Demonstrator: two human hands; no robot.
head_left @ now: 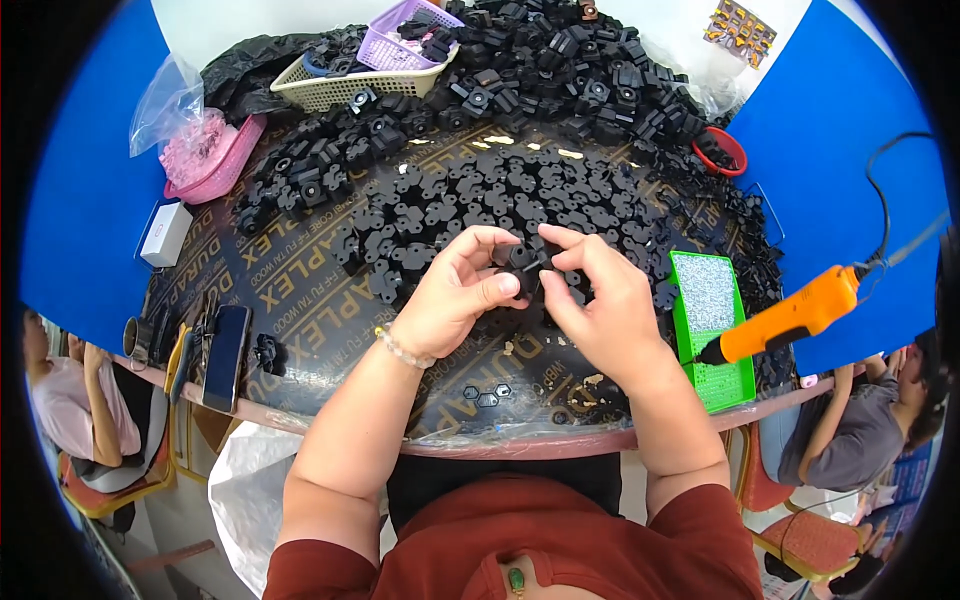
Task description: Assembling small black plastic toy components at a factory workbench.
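Between both hands, above the middle of the table, is a small black plastic part [517, 262]. My left hand [462, 280] is closed on it with thumb and fingers. My right hand [605, 295] pinches at its right side with thumb and forefinger; the fingers partly hide it, so I cannot tell whether it is one piece or two. Just beyond the hands lie many flat black plates [500, 195] with holes. On the near side, a few small hexagonal pieces [487, 396] rest on the table.
An orange electric screwdriver [800, 315] hangs by its cable over a green tray [745, 375] of small screws. Black parts [540, 70] are heaped at the back. A phone [228, 355] and pliers [182, 362] lie left. A pink basket [235, 160] stands at far left. People sit at both sides.
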